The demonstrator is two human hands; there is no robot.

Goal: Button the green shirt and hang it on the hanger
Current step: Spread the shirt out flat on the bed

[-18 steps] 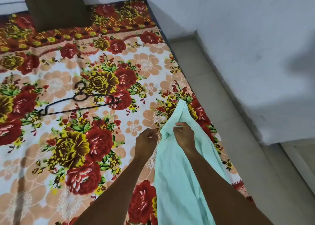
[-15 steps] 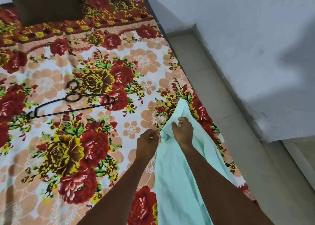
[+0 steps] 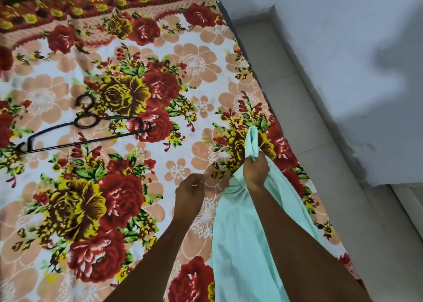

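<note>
Your right hand (image 3: 255, 172) in a tight grip on one green shirt (image 3: 240, 244), fabric bunched just above the grip, your left hand (image 3: 190, 195) curled beside it, grip contents unclear, one black hanger (image 3: 84, 127) well left on the bed (image 3: 201, 109)

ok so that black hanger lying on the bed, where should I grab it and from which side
Probably the hanger at the loop below its hook, reaching down from above with the left hand. It lies flat on the bedsheet, and the thin wire arms offer less to pinch.

Hanger (image 3: 84, 127) on bedsheet (image 3: 194, 77), left; shirt (image 3: 240, 244) near right edge; floor (image 3: 320, 141) beyond.
</note>
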